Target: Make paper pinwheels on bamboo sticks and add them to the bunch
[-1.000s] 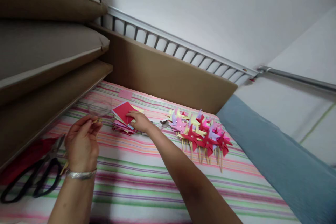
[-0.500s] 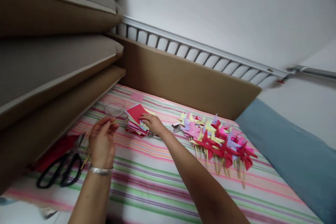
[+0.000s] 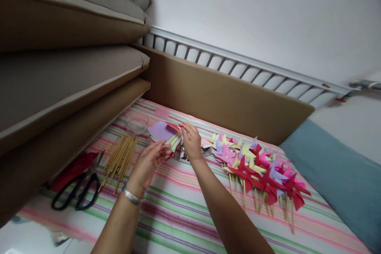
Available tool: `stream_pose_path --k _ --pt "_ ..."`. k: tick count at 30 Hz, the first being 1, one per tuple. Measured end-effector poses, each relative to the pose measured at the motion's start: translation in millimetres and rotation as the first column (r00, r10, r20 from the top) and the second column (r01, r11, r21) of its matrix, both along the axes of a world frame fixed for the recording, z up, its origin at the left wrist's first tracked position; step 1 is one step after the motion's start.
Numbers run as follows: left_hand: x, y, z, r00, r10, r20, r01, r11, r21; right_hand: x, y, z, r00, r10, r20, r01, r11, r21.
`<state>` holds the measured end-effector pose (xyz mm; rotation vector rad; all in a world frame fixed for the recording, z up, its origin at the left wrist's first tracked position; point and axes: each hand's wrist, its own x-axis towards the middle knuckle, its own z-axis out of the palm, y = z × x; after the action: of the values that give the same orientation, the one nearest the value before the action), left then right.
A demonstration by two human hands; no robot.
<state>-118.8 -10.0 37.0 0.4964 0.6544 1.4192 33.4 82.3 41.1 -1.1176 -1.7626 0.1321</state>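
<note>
Paper stack (image 3: 162, 131), frame centre, purple sheet on top. Your right hand (image 3: 191, 145) pinches its right edge. Your left hand (image 3: 149, 162), fingers loosely spread, touches its lower edge. Sticks (image 3: 120, 158) lie left, pinwheels (image 3: 258, 166) right, with bare striped cloth (image 3: 178, 214) below.

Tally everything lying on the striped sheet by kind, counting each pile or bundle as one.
Scissors: 1
Stick bundle: 1
Paper stack: 1
Pinwheel heap: 1
Clear glass: 1
Loose pink square: 1
Small metal item: 1
Red item: 1
Total: 8
</note>
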Motion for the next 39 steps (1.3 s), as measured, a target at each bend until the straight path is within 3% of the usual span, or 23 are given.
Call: stream_pose_path --k 2,5,8,11,16,19,22,29,35,39 --pt "13 -1 -0.4 0.986 -0.140 0.091 0.141 0.990 0.000 14 -25 2.5 0.999 -0.028 0.021 0.026 0.993 0.116" --pt "35 -1 0.6 0.907 -0.302 0.295 0.302 0.952 0.047 40 -70 -7.8 0.989 -0.047 0.143 0.011 0.971 0.240" --pt "60 -1 -1.2 0.881 -0.275 0.385 0.278 0.959 0.050 64 -106 -29.1 0.973 -0.053 0.224 0.002 0.976 0.220" --pt "83 1 -9.6 0.921 -0.222 0.321 0.259 0.963 -0.076 83 -122 -50.6 0.978 -0.028 0.206 -0.005 0.988 0.155" --pt "103 4 -21.9 0.964 -0.163 0.211 0.209 0.954 -0.217 104 -120 -66.6 0.998 -0.031 -0.054 0.029 0.999 -0.043" --pt "106 5 -20.0 0.974 -0.148 0.170 0.183 0.959 -0.216 110 -117 -59.5 0.963 -0.053 -0.266 0.007 0.985 -0.171" --pt "108 6 -16.2 0.978 -0.160 0.130 0.185 0.961 -0.205 112 -118 -47.1 0.926 -0.074 -0.369 0.003 0.982 -0.190" --pt "109 4 -15.0 0.981 -0.181 0.074 0.192 0.963 -0.188 111 -122 -39.7 0.990 0.007 -0.138 -0.010 1.000 -0.023" --pt "106 7 -12.5 0.974 -0.205 0.091 0.219 0.957 -0.189 105 -120 -46.5 0.999 0.042 -0.021 -0.043 0.998 -0.044" --pt "102 8 -11.8 0.974 -0.195 0.113 0.215 0.956 -0.201 103 -117 -48.0 0.997 0.017 -0.078 -0.023 0.997 -0.067"
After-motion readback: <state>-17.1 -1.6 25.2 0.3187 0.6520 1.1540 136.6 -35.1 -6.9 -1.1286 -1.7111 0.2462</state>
